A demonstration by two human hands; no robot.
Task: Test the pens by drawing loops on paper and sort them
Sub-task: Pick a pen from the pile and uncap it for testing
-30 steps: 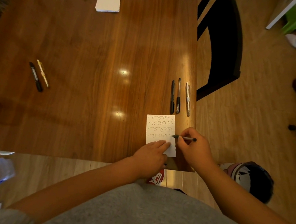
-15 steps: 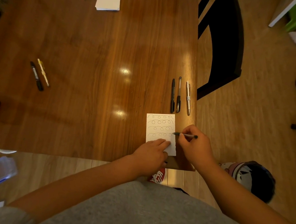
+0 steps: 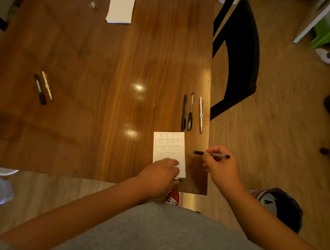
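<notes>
So the right hand (image 3: 221,166) is now lifting the pen (image 3: 210,154) off the paper (image 3: 169,145), tip hanging just right of the sheet, fingers pinching the barrel. Left hand (image 3: 160,173) is lying flat, pinning the sheet. Looks like that loop row's done, so he's probably sorting it next: three pens (image 3: 190,113) above, two (image 3: 42,89) far left.

No legible text, label, brand or number was found. Only 4 rows of hand-drawn loops were seen on the paper (image 3: 169,145), forming no letters.
</notes>
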